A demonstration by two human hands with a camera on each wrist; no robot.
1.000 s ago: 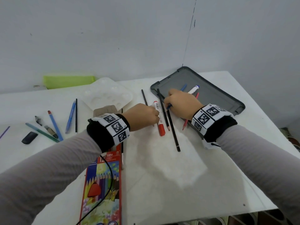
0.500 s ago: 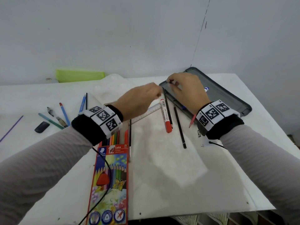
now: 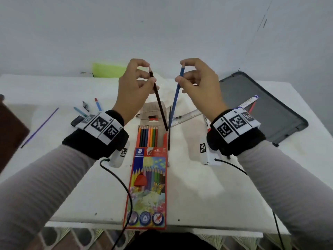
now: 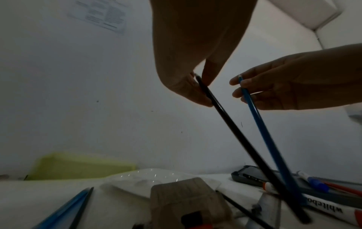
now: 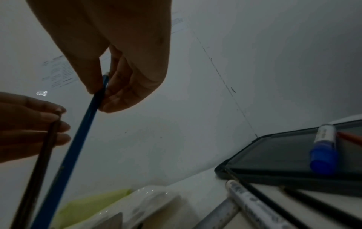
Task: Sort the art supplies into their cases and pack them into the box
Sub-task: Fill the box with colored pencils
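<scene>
Two coloured pencils are raised above the table (image 3: 207, 186), one in each grip: the left hand (image 3: 134, 87) pinches a dark brown pencil (image 3: 159, 101) near its top, the right hand (image 3: 200, 83) a blue pencil (image 3: 175, 100). Their lower ends meet at the open pencil case (image 3: 147, 186), the tips hard to tell apart. About nine pencils show in the case; their lower halves are hidden. The wristbands cover parts of a ruler (image 3: 187, 117) and a marker (image 3: 249, 102).
</scene>
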